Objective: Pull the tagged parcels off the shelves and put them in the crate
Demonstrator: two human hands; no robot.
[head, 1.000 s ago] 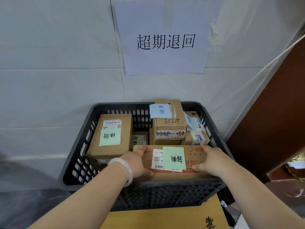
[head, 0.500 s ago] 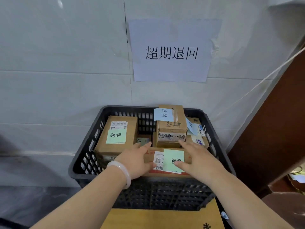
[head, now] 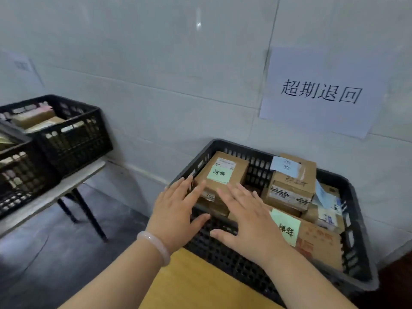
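Both hands free, parcel stays in the crate

Half a second ago our hands were on the long parcel (head: 316, 239) with the green tag; now they have let it go and it lies in the black crate (head: 359, 221), at the near side. We judge this placing done. Our left hand (head: 176, 210) and right hand (head: 249, 221) are spread wide open and hold nothing. They hover over the near left rim, the right hand just beside the parcel. Our view has turned to the left.

At your one o'clock, the wall sign (head: 321, 92) reads 超期退回. The green note (head: 219, 173) on the box (head: 225, 175) at twelve o'clock reads 超期; other labels are too blurred.
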